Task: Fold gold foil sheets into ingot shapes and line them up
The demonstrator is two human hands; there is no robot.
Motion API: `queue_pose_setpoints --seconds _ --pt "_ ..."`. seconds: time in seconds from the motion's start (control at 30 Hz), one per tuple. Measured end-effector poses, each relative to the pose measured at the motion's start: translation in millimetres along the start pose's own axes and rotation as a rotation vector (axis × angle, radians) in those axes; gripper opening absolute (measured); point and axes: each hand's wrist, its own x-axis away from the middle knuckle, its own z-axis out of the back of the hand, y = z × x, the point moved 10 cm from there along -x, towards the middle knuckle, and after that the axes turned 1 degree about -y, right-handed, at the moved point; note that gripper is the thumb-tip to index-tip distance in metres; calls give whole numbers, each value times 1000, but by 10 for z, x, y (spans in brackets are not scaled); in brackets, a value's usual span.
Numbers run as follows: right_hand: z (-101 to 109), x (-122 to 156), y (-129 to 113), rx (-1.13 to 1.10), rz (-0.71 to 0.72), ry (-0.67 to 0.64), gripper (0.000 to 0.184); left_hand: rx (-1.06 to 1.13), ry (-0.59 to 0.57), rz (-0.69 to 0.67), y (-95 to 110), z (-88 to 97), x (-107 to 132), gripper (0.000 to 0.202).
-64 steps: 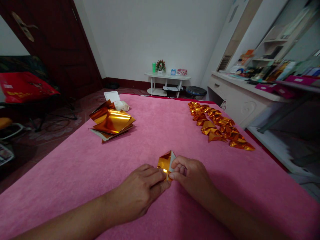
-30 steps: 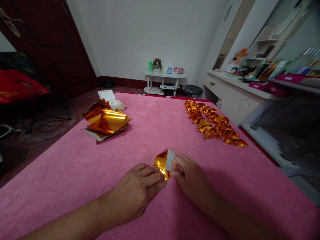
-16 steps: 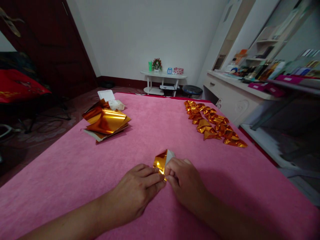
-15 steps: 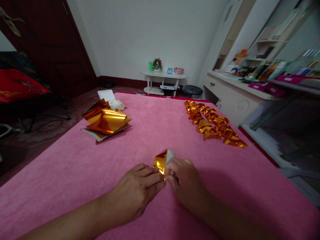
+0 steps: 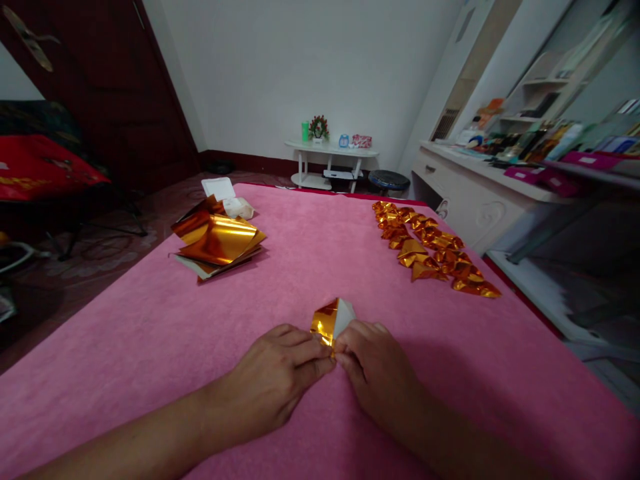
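Observation:
A partly folded sheet of gold foil paper (image 5: pixel 326 321) lies on the pink cloth in front of me, its pale backing showing on the right side. The fingers of my left hand (image 5: pixel 285 373) are close together and press on its lower left part. My right hand (image 5: pixel 377 367) pinches the lower right edge between thumb and bent fingers. Both hands' fingertips nearly meet at the near corner, which they partly cover. To the left is a stack of flat gold foil sheets (image 5: pixel 223 240). Folded gold foil pieces (image 5: pixel 425 233) sit in rows at the right.
The pink cloth (image 5: pixel 310 247) covers the surface under my hands. A white box lid or tray (image 5: pixel 217 187) and a crumpled pale wrapper (image 5: pixel 239 208) lie behind the stack. Beyond stand a small white table (image 5: pixel 330 151) and a round stool (image 5: pixel 389 181). A cluttered white dresser (image 5: pixel 480 193) is at the right.
The view has shifted slightly, moving everything a little to the right. My right hand's fingers have come down closer to the paper's near corner, and more of the pale backing shows.

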Motion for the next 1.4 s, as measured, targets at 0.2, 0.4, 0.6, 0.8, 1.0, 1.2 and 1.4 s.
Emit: queue_pose_setpoints --seconds 0.2,0.4,0.6,0.8,1.0,1.2,1.4 --pt "-39 104 -125 116 45 -24 18 265 106 76 -182 111 14 48" --pt "-50 252 -306 151 181 10 15 265 119 137 -235 84 44 36" --pt "-64 253 -391 119 255 14 14 164 48 102 -143 41 21 34" --pt "-16 256 -378 43 234 -7 19 75 -3 59 -88 -25 23 38" --pt "65 240 -197 94 130 42 19 40 -16 39 -62 -51 31 40" --pt "16 238 -218 194 179 24 17 15 -42 38 -49 -70 33 33" --pt "180 120 -49 250 96 67 18 -21 -34 27 -26 -61 35 32"
